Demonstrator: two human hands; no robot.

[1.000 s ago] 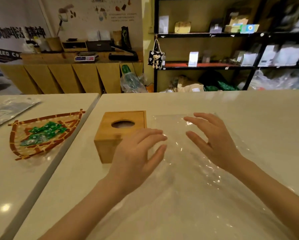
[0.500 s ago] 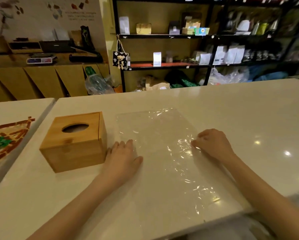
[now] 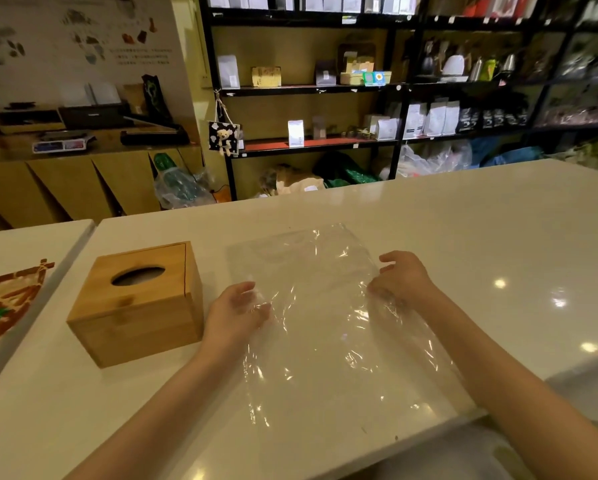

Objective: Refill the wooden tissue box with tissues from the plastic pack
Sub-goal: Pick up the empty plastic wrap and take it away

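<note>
The wooden tissue box (image 3: 141,303) stands on the white counter, left of centre, its lid shut and something pale showing in the oval slot (image 3: 137,275). To its right lies a flat, clear plastic pack (image 3: 318,306) that looks empty. My left hand (image 3: 235,311) grips the pack's left edge, close to the box's right side. My right hand (image 3: 399,280) pinches the pack's right edge. Both edges are raised slightly off the counter. No loose tissues are visible.
The white counter (image 3: 464,237) runs wide to the right, its near edge at lower right. A woven tray (image 3: 6,306) with green sweets sits on the neighbouring table at left. Black shelves (image 3: 325,88) with goods stand behind.
Both hands went from hovering, to pressing flat on the plastic, to gripping and lifting its side edges. The camera view swung right, so the box appears further left.
</note>
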